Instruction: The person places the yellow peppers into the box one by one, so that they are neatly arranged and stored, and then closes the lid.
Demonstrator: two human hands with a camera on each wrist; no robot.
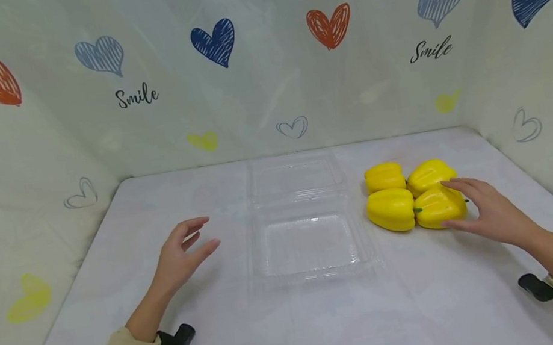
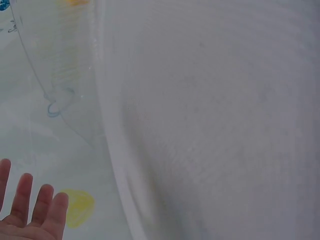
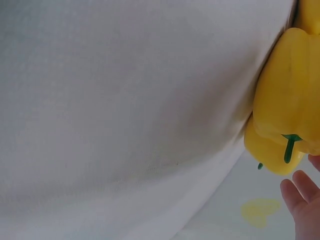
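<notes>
Several yellow bell peppers with green stems lie grouped at the right of the table. My right hand is at the nearest right pepper, thumb and fingers spread around its right side; whether they touch it I cannot tell. In the right wrist view that pepper shows its green stem close to my fingertips. A clear plastic clamshell box stands unfolded mid-table, its lid laid back toward the wall. Left of the box my left hand hovers with relaxed, parted fingers, holding nothing.
A white cloth covers the table. Behind and beside it hangs a pale curtain printed with hearts and "Smile". Black wrist cameras sit at both cuffs.
</notes>
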